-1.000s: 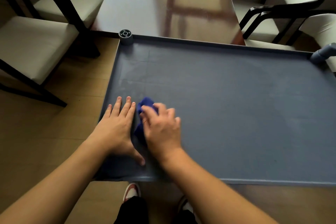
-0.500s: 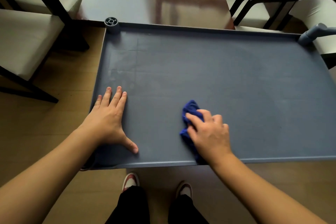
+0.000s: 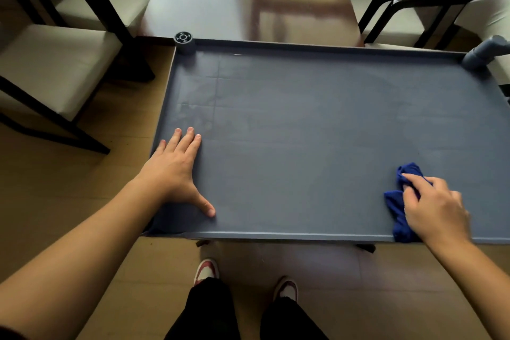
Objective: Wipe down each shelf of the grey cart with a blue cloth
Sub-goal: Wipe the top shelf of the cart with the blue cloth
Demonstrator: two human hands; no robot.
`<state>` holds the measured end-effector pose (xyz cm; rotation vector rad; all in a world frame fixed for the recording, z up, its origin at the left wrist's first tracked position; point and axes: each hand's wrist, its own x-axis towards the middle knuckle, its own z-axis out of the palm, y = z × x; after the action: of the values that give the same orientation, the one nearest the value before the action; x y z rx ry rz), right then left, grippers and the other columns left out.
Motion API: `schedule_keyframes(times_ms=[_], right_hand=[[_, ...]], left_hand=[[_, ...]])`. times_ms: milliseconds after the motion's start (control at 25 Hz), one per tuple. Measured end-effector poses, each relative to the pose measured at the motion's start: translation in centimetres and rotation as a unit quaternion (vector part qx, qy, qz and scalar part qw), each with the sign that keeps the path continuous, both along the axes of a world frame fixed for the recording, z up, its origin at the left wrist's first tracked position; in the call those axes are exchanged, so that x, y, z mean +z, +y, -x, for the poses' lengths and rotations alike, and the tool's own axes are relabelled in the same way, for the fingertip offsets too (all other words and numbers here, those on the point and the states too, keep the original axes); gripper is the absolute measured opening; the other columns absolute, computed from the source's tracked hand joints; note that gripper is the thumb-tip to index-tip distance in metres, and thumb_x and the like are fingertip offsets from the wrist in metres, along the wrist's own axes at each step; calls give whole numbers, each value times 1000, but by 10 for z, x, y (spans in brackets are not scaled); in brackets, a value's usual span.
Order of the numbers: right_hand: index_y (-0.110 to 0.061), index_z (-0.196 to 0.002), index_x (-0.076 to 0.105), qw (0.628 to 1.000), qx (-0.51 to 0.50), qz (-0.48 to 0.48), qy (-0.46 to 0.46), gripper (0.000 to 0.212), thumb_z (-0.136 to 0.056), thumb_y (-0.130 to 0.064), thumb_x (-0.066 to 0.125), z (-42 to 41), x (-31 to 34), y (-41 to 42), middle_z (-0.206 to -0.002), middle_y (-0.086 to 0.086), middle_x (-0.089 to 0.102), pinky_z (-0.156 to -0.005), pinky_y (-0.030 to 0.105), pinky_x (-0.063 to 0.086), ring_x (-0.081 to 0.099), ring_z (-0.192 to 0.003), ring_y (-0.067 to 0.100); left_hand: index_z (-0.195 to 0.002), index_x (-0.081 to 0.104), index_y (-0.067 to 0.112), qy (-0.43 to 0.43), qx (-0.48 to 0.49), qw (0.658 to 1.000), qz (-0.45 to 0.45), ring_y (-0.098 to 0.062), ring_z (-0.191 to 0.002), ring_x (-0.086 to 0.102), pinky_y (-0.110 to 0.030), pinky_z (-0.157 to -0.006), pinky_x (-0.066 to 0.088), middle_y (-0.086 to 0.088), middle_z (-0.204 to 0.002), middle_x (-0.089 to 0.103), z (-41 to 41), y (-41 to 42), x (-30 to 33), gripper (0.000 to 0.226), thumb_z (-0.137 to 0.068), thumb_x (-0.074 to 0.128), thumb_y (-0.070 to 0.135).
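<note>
On the grey cart's top shelf (image 3: 317,124), right hand (image 3: 436,210) presses blue cloth (image 3: 397,207)

The right hand (image 3: 434,208) carried the cloth (image 3: 400,203) along the near edge of the shelf (image 3: 303,124), from just beside the left hand (image 3: 176,171) a second before, past the middle, to the right end near the front rim. The two hands, first touching, ended well apart. The view shifted slightly, so the cart sat a little differently in frame.
</note>
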<state>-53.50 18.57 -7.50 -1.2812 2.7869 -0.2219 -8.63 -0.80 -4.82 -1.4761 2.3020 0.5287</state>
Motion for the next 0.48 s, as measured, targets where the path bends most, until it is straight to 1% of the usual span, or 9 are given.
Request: schedule_keyframes(times_ms=[40, 120, 160, 200, 240, 280, 360, 400, 480], right_hand=[[-25, -126, 65, 1000, 8, 24, -16, 32, -96, -27, 54, -4, 2, -3, -129, 14, 60, -88, 56, 48, 52, -103, 49], [-20, -125, 64, 995, 46, 83, -30, 31, -97, -26, 52, -14, 8, -15, -127, 17, 62, -87, 57, 50, 54, -100, 50], [-18, -124, 64, 990, 75, 114, -32, 32, -97, -27, 50, -22, 11, -23, -125, 18, 63, -86, 56, 51, 56, -98, 50], [-18, -123, 64, 983, 107, 144, -39, 34, -96, -30, 47, -33, 15, -31, -123, 17, 64, -85, 55, 51, 57, -96, 49], [-19, -122, 65, 974, 138, 171, -58, 37, -94, -32, 45, -46, 19, -38, -121, 16, 65, -84, 54, 51, 58, -96, 47], [-20, -122, 65, 964, 167, 191, -81, 38, -93, -33, 44, -62, 23, -46, -120, 14, 66, -83, 53, 52, 58, -96, 46], [-27, -120, 66, 950, 219, 200, -101, 35, -93, -37, 46, -104, 29, -61, -119, 8, 67, -78, 51, 52, 58, -96, 43], [-31, -120, 65, 946, 247, 182, -101, 33, -94, -40, 46, -129, 29, -67, -120, 3, 66, -76, 48, 51, 58, -97, 40], [-41, -121, 61, 939, 317, 103, -82, 32, -95, -48, 44, -180, 21, -71, -129, -5, 61, -81, 46, 43, 56, -106, 35]], left_hand=[[-163, -12, 23, 0, 0, 1000, 4, -25, -158, -21, -52, -129, -4, -1, -173, -18, 2, 6, 3, 175, -29, 69, 101], [-164, -4, 25, 19, -3, 999, 31, -25, -159, -13, -52, -129, -1, -1, -174, -10, 8, 23, 7, 150, -54, 75, 90], [-165, 0, 26, 35, 6, 998, 46, -25, -160, -9, -52, -129, 2, -1, -175, -5, 12, 34, 8, 135, -66, 72, 84], [-165, 3, 27, 49, 20, 997, 56, -25, -160, -6, -52, -128, 5, -1, -175, -1, 17, 45, 10, 124, -74, 67, 82], [-165, 5, 27, 55, 38, 996, 65, -25, -160, -4, -52, -128, 7, -1, -175, 1, 22, 58, 11, 119, -76, 61, 84], [-165, 6, 27, 54, 59, 994, 70, -25, -161, -3, -52, -128, 7, 0, -175, 2, 25, 71, 10, 119, -75, 54, 89], [-165, 4, 29, 46, 93, 993, 61, -26, -160, -6, -55, -128, 6, 0, -175, 0, 27, 92, 4, 127, -66, 42, 100], [-165, 1, 30, 37, 100, 993, 51, -27, -160, -9, -58, -128, 5, -1, -175, -3, 26, 101, 0, 134, -60, 37, 105], [-163, -11, 32, -2, 87, 995, 47, -30, -158, -17, -61, -128, 0, -1, -174, -14, 21, 116, -12, 148, -47, 35, 112]])
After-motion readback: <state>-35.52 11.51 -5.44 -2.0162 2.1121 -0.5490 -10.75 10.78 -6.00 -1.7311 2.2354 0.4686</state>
